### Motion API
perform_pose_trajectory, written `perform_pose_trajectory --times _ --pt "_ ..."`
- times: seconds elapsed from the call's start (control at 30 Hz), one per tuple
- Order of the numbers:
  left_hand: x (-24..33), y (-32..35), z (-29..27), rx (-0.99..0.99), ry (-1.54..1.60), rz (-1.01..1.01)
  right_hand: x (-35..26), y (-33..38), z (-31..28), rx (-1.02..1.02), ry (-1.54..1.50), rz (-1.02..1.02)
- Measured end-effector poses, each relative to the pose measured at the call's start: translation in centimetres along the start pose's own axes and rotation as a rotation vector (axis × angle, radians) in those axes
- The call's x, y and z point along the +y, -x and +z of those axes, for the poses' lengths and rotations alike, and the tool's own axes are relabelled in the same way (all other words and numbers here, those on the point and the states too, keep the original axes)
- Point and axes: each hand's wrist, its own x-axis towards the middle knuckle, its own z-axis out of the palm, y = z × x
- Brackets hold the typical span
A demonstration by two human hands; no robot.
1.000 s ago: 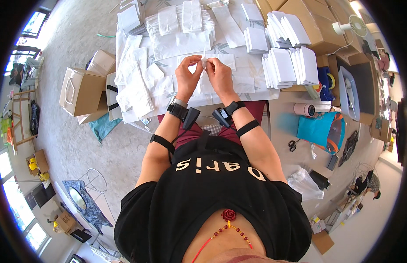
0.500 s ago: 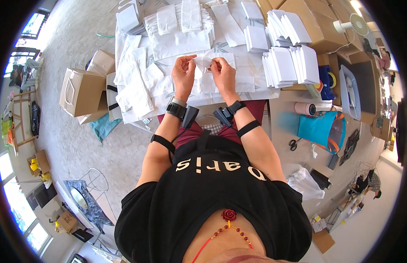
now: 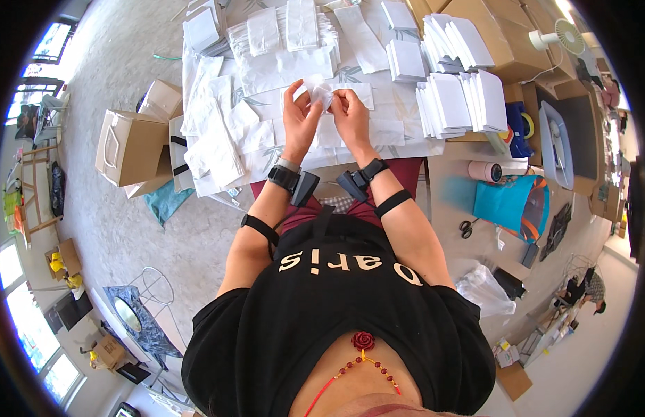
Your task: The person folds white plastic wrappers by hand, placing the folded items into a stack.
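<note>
We pinch a small white paper piece [image 3: 321,90] between our left hand [image 3: 299,115] and right hand [image 3: 350,115] above the table's [image 3: 399,147] near edge, with loose white sheets [image 3: 218,142] at its left edge and stacked white packets [image 3: 461,101] toward its right edge.
</note>
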Motion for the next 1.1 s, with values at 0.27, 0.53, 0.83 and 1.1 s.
perform_pose_trajectory --times 0.27,0.53,0.83,1.1 --pt "-0.2 -0.9 0.4 0.188 -0.192 -0.1 0.1 0.5 -0.1 -0.036 0.019 0.025" --pt "-4.5 -2.6 -4.6 0.481 -0.507 0.019 2.2 0.6 -1.7 0.183 -0.367 0.35" --pt "-6.8 -1.5 -7.0 0.303 -1.011 0.276 4.1 1.0 -3.3 0.292 -0.545 0.512" --pt "-6.5 -2.0 -8.2 0.319 -0.857 0.12 3.0 1.4 -3.6 0.248 -0.616 0.5"
